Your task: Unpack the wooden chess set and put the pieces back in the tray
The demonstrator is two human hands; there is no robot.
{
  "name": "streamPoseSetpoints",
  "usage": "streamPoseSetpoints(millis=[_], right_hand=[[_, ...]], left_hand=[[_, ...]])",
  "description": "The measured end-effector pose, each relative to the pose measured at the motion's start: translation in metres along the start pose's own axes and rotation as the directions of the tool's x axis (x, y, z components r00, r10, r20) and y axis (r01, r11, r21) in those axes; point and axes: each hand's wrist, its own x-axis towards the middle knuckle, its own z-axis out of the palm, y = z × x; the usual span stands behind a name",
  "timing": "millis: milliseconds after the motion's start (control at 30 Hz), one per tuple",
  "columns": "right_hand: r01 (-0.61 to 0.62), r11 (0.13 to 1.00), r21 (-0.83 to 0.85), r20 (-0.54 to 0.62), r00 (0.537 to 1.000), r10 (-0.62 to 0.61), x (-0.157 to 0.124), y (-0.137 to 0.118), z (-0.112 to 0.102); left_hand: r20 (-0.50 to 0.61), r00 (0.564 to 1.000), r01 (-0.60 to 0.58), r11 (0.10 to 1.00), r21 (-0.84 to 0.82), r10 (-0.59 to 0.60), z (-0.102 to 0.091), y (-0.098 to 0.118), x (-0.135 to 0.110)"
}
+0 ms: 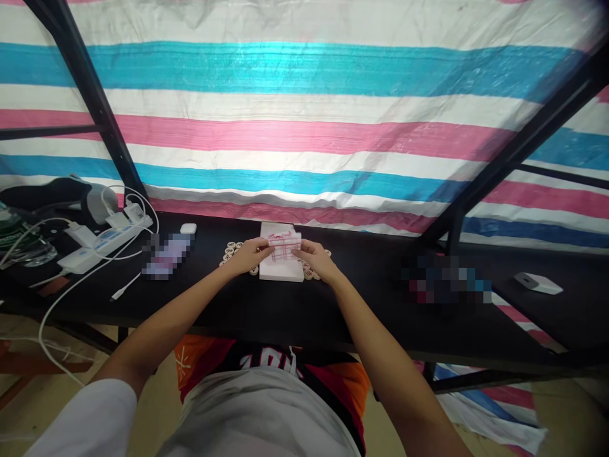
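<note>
Between both hands is a small folded white sheet with red grid lines (284, 240), which looks like a xiangqi board. My left hand (252, 255) pinches its left edge, and my right hand (318, 258) pinches the right edge. Just below the sheet lies a white box (280, 273), long side pointing away from me. Round wooden xiangqi pieces (231, 249) sit in a group left of the box, partly hidden by my left hand. More xiangqi pieces (309, 274) lie on the right, partly covered by my right hand.
On the black table (295, 314), left, are a phone (167, 257), a white earbud case (188, 228), a power strip (107, 246) with cables and a clear bottle (28, 241). Rightward are a blurred-out item (447, 282) and a white charger (538, 283). A striped sheet (304, 136) hangs behind.
</note>
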Motion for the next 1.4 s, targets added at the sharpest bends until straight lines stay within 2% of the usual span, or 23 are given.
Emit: streamPoseSetpoints(millis=[100,200,300,467,567,633,767,867,933,1000,1100,1267,1400], right_hand=[[0.094,0.976,-0.195,-0.043,0.994,-0.105,0.001,0.002,0.003],[0.126,0.939,-0.32,-0.097,0.982,-0.164,0.001,0.003,0.003],[0.081,0.961,-0.265,-0.092,0.99,-0.109,-0.001,0.0,0.002],[0.061,0.994,-0.087,-0.055,0.996,-0.065,-0.003,-0.01,0.002],[0.063,0.998,-0.023,-0.05,0.997,-0.064,-0.003,-0.012,0.004],[0.077,0.996,-0.049,-0.052,0.996,-0.079,-0.003,-0.012,0.006],[0.166,0.956,-0.242,-0.087,0.978,-0.191,-0.003,-0.009,0.008],[0.205,0.862,-0.464,-0.193,0.926,-0.324,-0.003,-0.008,0.008],[0.197,0.821,-0.537,-0.202,0.914,-0.352,-0.004,-0.009,0.009],[0.206,0.833,-0.514,-0.151,0.934,-0.325,-0.006,-0.011,0.012],[0.215,0.89,-0.402,-0.078,0.961,-0.267,-0.009,-0.016,0.017],[0.191,0.96,-0.207,0.008,0.981,-0.194,-0.009,-0.015,0.022],[0.12,0.993,0.005,-0.03,0.992,-0.119,-0.004,-0.009,0.019]], left_hand=[[-0.039,0.999,0.004,1.0,-0.018,-0.004,-0.002,0.0,0.0],[0.026,0.995,0.1,0.979,-0.18,-0.096,-0.003,0.002,0.0],[0.103,0.99,0.127,0.93,-0.346,-0.097,-0.003,0.001,0.001],[0.083,0.992,0.124,0.858,-0.498,-0.095,-0.004,-0.005,0.003],[0.039,0.995,0.1,0.887,-0.45,-0.092,-0.003,-0.008,0.004],[0.0,0.997,0.071,0.915,-0.398,-0.078,-0.002,-0.01,0.004],[-0.049,0.993,0.076,0.902,-0.424,-0.107,0.003,-0.014,0.004],[-0.108,0.984,0.086,0.909,-0.408,-0.141,0.005,-0.015,0.005],[-0.166,0.978,0.061,0.936,-0.347,-0.125,0.006,-0.012,0.004],[-0.21,0.975,0.016,0.972,-0.235,-0.067,0.006,-0.006,0.001],[-0.213,0.975,-0.076,0.995,-0.06,0.062,0.008,0.005,-0.003],[-0.063,0.955,-0.287,0.957,0.048,0.29,0.009,0.013,-0.01],[0.056,0.933,-0.358,0.932,0.045,0.356,0.005,0.011,-0.011]])
